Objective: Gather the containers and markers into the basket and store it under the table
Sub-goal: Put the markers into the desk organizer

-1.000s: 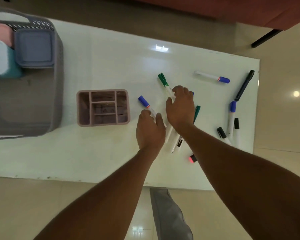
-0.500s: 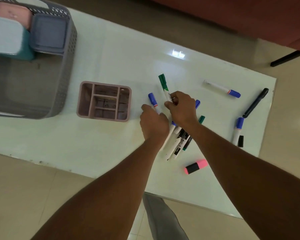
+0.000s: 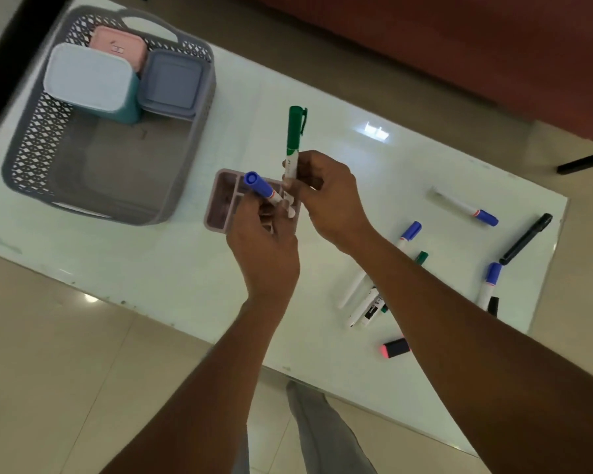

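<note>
Although print shows on several things, none of it can be read: a dark label on one white barrel in the cluster of markers [image 3: 363,304] at four o'clock, faint marks on the barrel of the green-capped marker [image 3: 294,131], and a small mark on the lid of the pink container [image 3: 117,46].

At ten o'clock the grey lattice basket [image 3: 24,145] stands on the worktop [image 3: 151,268]. Three lidded containers sit packed together in its far end: the teal container with a white lid [image 3: 88,77], the pink container at its twelve o'clock, and the grey-blue container [image 3: 170,82] at its three o'clock.

Just beside the basket, at its four o'clock, stands the pink divided organiser [image 3: 220,203]. Both hands cover most of its compartments, so their contents cannot be told.

The left hand [image 3: 264,248] has its fingers curled round the blue-capped marker [image 3: 257,186], cap towards eleven o'clock. The right hand [image 3: 326,203] pinches the white barrel of the green-capped marker, cap towards twelve.

Between three and five o'clock, loose on the worktop, lie a second blue-capped marker [image 3: 466,208], a black marker [image 3: 526,239] and a pink-and-black highlighter [image 3: 396,348]. The right forearm hides part of the highlighter and of the cluster.
</note>
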`<state>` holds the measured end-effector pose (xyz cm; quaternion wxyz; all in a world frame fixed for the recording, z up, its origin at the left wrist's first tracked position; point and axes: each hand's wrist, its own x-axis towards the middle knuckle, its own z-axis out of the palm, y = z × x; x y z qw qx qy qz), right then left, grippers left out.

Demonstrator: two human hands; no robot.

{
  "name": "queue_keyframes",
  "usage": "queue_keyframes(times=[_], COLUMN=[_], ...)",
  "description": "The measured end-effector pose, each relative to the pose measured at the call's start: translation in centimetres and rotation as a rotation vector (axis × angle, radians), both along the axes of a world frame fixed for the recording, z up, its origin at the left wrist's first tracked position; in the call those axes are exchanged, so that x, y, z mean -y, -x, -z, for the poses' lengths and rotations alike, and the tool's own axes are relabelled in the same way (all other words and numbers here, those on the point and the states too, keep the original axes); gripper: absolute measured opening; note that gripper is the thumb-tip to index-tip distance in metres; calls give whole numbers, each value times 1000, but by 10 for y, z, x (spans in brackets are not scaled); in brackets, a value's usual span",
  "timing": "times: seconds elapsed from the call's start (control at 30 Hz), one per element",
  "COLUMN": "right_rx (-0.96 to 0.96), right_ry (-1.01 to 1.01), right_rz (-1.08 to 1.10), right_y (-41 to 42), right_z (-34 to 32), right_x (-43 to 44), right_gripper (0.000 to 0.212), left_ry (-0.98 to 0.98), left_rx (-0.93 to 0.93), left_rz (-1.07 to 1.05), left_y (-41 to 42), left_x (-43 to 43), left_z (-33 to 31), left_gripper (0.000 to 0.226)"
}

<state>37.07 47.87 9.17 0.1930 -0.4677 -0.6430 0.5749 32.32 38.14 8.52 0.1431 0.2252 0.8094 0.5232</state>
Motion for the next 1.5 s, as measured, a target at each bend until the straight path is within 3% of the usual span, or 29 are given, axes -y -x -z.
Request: queue_keyframes(times=[0.33, 0.5, 0.87, 1.1, 1.23, 1.37, 1.5], right_rx=[148, 142, 111, 184, 374, 539, 677], right_ry=[-164, -175, -163, -203, -126, -42, 73], right_rz=[-21, -26, 2, 394, 564, 688, 606], right_y=[3, 1, -8, -49, -90, -125, -143], right_z=[42, 45, 57, 69, 75, 76, 84], right_x=[7, 6, 11, 35, 51, 48, 25], right_gripper=[20, 36, 39, 29, 21, 19, 24], left_ry=[171, 193, 183, 155, 107, 384, 598], left_rx=[-20, -32, -40, -303, -290, -88, -136], left_rz=[168, 195, 200, 174, 475, 690, 743], left_y=[17, 26, 27, -3, -56, -90, -102], left_x=[-8, -13, -15, -4, 13, 14, 5], left_z=[35, 38, 42, 32, 33, 52, 76], left_gripper=[10, 20, 27, 29, 13, 17, 27])
